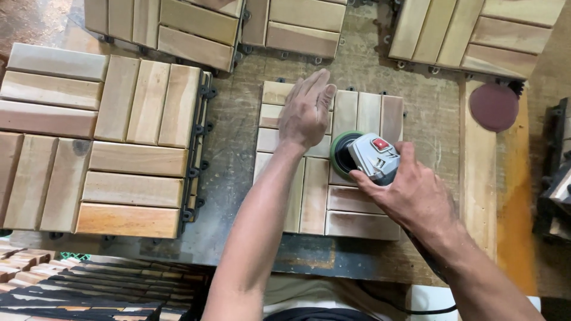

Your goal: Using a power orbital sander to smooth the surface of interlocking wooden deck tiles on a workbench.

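A square wooden slat tile (309,202) lies flat on the workbench in front of me. My left hand (305,110) rests palm down on the tile's far left slats, fingers together and stretched out. My right hand (410,193) grips a grey orbital sander (369,156) with a red switch and a green-rimmed disc. The sander's disc presses on the middle of the tile, just right of my left hand.
A stack of similar slat tiles (119,142) sits to the left, and more tiles (202,27) line the far edge. A round reddish sanding disc (493,107) lies on a plank (477,178) at the right. Upturned tiles with black plastic backing (89,285) are at the lower left.
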